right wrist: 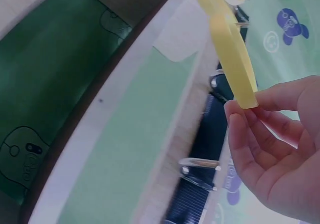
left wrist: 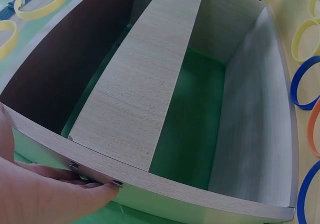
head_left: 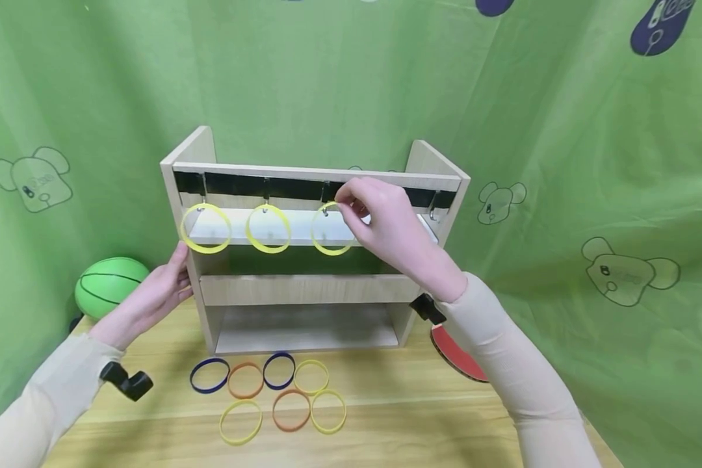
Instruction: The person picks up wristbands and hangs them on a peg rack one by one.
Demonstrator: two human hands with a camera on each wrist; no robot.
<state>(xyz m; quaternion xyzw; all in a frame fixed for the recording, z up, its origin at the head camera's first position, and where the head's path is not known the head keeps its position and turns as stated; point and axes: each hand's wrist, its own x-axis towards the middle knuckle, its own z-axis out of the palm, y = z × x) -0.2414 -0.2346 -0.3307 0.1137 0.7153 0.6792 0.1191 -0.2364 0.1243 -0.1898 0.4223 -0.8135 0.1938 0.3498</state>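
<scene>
A wooden shelf unit (head_left: 304, 289) stands on the table, with a black strip (head_left: 240, 184) of metal hooks along its upper front. Two yellow wristbands hang at the left hooks, the first (head_left: 207, 249) and the second (head_left: 269, 249). My right hand (head_left: 394, 224) pinches the side of a third yellow wristband (right wrist: 232, 63) between thumb and fingertips; its top overlaps a hook in the head view. My left hand (head_left: 158, 289) rests against the shelf's left side panel, thumb at the front edge, fingers along the outer face (left wrist: 65, 186).
Several loose wristbands, including a blue one (head_left: 209, 391), an orange one (head_left: 246, 396) and a yellow one (head_left: 241, 442), lie before the shelf. A green ball (head_left: 108, 286) stands at left, a red paddle (head_left: 459, 356) at right. A bare hook (head_left: 434, 205) shows near the right end.
</scene>
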